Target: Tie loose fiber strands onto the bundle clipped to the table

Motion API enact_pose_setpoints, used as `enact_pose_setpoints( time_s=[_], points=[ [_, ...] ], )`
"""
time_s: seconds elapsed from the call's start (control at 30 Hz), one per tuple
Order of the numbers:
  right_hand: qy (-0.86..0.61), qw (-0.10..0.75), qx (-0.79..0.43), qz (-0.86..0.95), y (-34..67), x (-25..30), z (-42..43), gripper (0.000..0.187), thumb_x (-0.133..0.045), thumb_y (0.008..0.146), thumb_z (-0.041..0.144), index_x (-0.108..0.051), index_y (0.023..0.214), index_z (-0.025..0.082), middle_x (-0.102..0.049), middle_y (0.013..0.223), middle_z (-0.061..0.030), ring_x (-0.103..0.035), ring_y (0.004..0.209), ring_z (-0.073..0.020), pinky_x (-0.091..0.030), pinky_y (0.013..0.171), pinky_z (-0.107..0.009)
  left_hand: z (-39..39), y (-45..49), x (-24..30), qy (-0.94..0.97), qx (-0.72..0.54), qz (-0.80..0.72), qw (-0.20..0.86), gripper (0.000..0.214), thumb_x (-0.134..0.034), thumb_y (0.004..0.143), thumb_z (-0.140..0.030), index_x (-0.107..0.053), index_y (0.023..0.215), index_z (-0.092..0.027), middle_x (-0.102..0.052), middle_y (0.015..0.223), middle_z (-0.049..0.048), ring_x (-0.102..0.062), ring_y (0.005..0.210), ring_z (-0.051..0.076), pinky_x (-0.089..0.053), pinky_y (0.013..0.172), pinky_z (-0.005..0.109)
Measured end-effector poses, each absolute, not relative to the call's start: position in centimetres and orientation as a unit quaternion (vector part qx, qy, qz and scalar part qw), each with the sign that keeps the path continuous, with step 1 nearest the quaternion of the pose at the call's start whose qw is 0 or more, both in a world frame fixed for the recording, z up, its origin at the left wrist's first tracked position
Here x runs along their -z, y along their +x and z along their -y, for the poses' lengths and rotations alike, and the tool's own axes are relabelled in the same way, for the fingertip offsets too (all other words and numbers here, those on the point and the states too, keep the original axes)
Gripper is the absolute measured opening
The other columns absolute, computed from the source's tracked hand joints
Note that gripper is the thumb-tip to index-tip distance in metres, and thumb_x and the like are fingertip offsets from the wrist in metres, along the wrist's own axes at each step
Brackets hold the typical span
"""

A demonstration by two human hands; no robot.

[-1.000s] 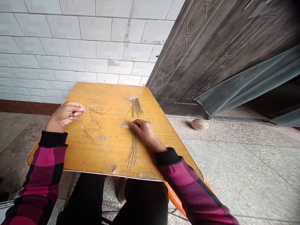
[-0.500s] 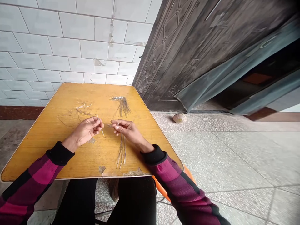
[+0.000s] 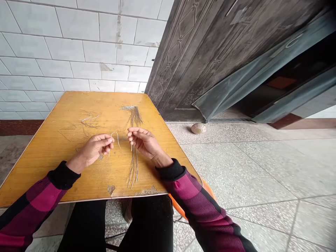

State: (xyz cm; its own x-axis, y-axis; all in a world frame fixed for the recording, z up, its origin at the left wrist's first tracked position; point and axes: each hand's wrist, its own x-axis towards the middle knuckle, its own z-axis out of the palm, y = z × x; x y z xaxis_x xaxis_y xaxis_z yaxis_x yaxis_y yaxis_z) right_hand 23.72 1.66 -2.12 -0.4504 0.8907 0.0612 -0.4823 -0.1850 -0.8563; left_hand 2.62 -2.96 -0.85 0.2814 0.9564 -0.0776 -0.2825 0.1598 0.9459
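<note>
The left hand (image 3: 95,147) pinches a thin pale wire-like strand (image 3: 116,135) between thumb and forefinger, the other fingers curled in narrow. The strand is fine and whitish; it rises from the fingertips in a small arch and its free end droops into the gap between the two hands, just above the yellow-orange wooden desk (image 3: 52,164). The right hand (image 3: 144,141) is held close by, palm turned inward, fingers bent and closed on a short pale piece (image 3: 131,145) that hangs straight down. Whether this piece belongs to the same strand cannot be told

Beneath the right hand a long straight bundle of grey-brown strands (image 3: 133,169) lies on the desk, running toward the near edge. A second fanned bundle with silvery tips (image 3: 133,115) lies farther back, and loose tangled strands (image 3: 85,121) are scattered at the back left. Both arms wear magenta and black checked sleeves (image 3: 194,199). A small pale ball (image 3: 198,128) rests on the speckled stone floor (image 3: 249,168) beside a dark embossed metal door (image 3: 210,52), next to the white tiled wall (image 3: 65,45)
</note>
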Motion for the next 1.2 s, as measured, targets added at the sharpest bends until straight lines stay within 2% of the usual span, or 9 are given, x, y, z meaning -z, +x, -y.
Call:
enact_pose_setpoints(
  time_s=[0.23,0.3,0.4,0.47,0.57,0.77,0.97,1.1,1.2],
  points=[
    [-0.269,0.390,-0.695,0.541,23.5,2.1,-1.1,0.032,-0.069,0.077,0.046,-0.068,0.090,0.018,-0.066,0.072,-0.0014,-0.056,0.056,-0.0086,-0.047,0.053,-0.021,2.8,2.4,0.6,0.483,-0.431,-0.385,0.658,0.021,-0.071,0.070,-0.029,-0.065,0.081,-0.012,-0.060,0.063,0.0017,-0.036,0.040,0.003,-0.019,0.037,0.018],
    [-0.322,0.431,-0.585,0.607,23.5,2.1,-0.7,0.029,-0.065,0.081,0.045,-0.067,0.092,0.019,-0.067,0.079,-0.0032,-0.058,0.064,-0.0111,-0.049,0.060,-0.025,2.7,2.4,0.6,0.482,-0.439,-0.388,0.651,0.021,-0.071,0.071,-0.031,-0.065,0.078,-0.012,-0.058,0.061,0.0008,-0.035,0.040,0.003,-0.019,0.037,0.018],
    [-0.372,0.505,-0.293,0.722,23.5,1.9,0.1,0.022,-0.056,0.089,0.039,-0.066,0.096,0.021,-0.067,0.091,-0.0067,-0.060,0.084,-0.0178,-0.049,0.077,-0.034,2.6,2.3,0.6,0.478,-0.465,-0.394,0.632,0.025,-0.069,0.075,-0.037,-0.064,0.077,-0.012,-0.056,0.058,0.0001,-0.036,0.040,0.003,-0.019,0.037,0.018],
    [-0.340,0.491,-0.131,0.791,23.5,1.8,0.6,0.021,-0.053,0.091,0.035,-0.066,0.099,0.020,-0.066,0.096,-0.0089,-0.059,0.093,-0.0214,-0.046,0.084,-0.039,2.6,2.2,0.7,0.476,-0.471,-0.395,0.628,0.027,-0.069,0.076,-0.039,-0.064,0.078,-0.012,-0.056,0.058,0.0004,-0.036,0.040,0.003,-0.018,0.037,0.018],
    [-0.290,0.414,-0.016,0.863,23.1,2.0,1.1,0.027,-0.054,0.091,0.036,-0.063,0.109,0.018,-0.066,0.101,-0.0103,-0.057,0.098,-0.0243,-0.043,0.089,-0.042,2.7,2.2,0.7,0.481,-0.466,-0.379,0.638,0.025,-0.069,0.076,-0.036,-0.063,0.076,-0.012,-0.059,0.063,0.0018,-0.036,0.040,0.003,-0.019,0.038,0.019],
    [-0.290,0.371,0.041,0.881,21.9,3.3,0.8,0.040,-0.056,0.089,0.040,-0.055,0.121,0.016,-0.067,0.109,-0.0107,-0.057,0.104,-0.0249,-0.033,0.101,-0.046,3.5,3.1,0.5,0.492,-0.437,-0.335,0.674,0.024,-0.066,0.077,-0.034,-0.062,0.069,-0.012,-0.062,0.069,0.0040,-0.038,0.042,0.004,-0.021,0.041,0.021],
    [-0.297,0.380,0.054,0.874,21.9,3.3,0.8,0.025,-0.048,0.091,0.017,-0.060,0.112,0.019,-0.071,0.097,-0.0054,-0.060,0.100,-0.0191,-0.031,0.106,-0.045,3.8,3.6,0.3,0.471,-0.430,-0.318,0.702,0.023,-0.067,0.075,-0.032,-0.062,0.068,-0.011,-0.063,0.070,0.0047,-0.041,0.043,0.005,-0.022,0.040,0.020],
    [-0.290,0.367,0.082,0.880,22.1,3.0,0.8,0.018,-0.050,0.093,0.020,-0.065,0.102,0.020,-0.071,0.088,-0.0037,-0.062,0.092,-0.0176,-0.029,0.108,-0.046,3.6,3.3,0.4,0.449,-0.445,-0.315,0.708,0.027,-0.063,0.078,-0.036,-0.062,0.069,-0.011,-0.061,0.066,0.0041,-0.041,0.042,0.005,-0.022,0.040,0.019],
    [-0.275,0.364,0.094,0.885,22.0,2.9,0.9,0.019,-0.050,0.093,0.020,-0.063,0.106,0.018,-0.070,0.081,-0.0029,-0.062,0.082,-0.0161,-0.033,0.107,-0.043,3.6,3.3,0.6,0.469,-0.418,-0.320,0.709,0.027,-0.061,0.078,-0.033,-0.062,0.066,-0.009,-0.061,0.065,0.0050,-0.042,0.042,0.004,-0.022,0.040,0.019]
  ],
)
